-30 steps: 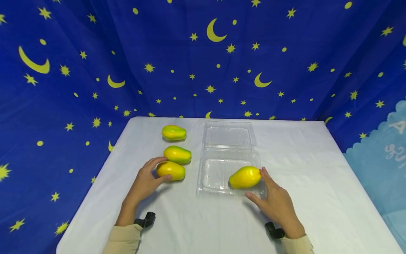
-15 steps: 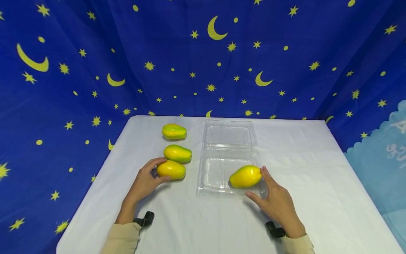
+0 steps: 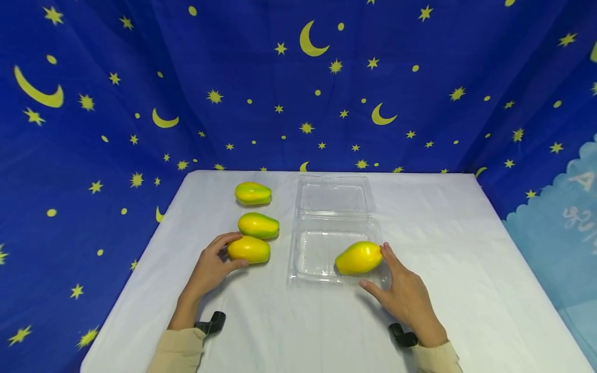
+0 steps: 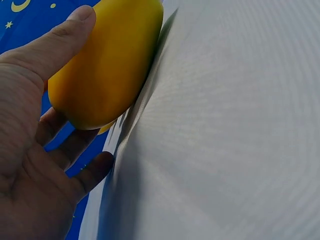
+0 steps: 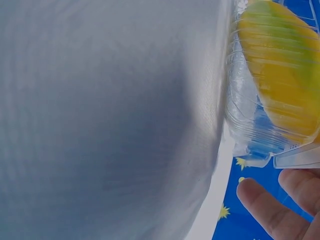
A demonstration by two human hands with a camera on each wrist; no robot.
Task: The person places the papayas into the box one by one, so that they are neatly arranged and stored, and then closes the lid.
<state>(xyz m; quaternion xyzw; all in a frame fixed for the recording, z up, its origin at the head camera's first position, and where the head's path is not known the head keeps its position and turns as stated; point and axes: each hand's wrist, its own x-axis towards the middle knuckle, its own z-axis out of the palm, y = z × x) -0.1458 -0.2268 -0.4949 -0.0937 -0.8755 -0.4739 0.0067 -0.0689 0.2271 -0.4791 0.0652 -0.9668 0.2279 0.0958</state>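
Four yellow-green mangoes sit on my table (image 3: 448, 243) with the white cloth. My left hand (image 3: 211, 268) curls its fingers and thumb around the nearest mango (image 3: 249, 249) on the left side, and that mango lies on the cloth, touching the middle mango (image 3: 258, 225) just behind it. From my left wrist I see my thumb (image 4: 60, 35) on top of it and my fingers underneath. One more, the far mango (image 3: 253, 193), lies a little apart, farther back. To the right is a clear plastic box (image 3: 308, 254) with its lid (image 3: 333, 194) open and lying flat at the far side. The boxed mango (image 3: 358, 258) rests inside at the near right end. My right hand (image 3: 404, 299) is loose and flat beside it, fingertips touching the fruit and the box rim, holding nothing. To do well, I think I should grip the nearest mango snugly so it does not slip, lift it without bumping its neighbour, and keep the light box from sliding with my right hand.
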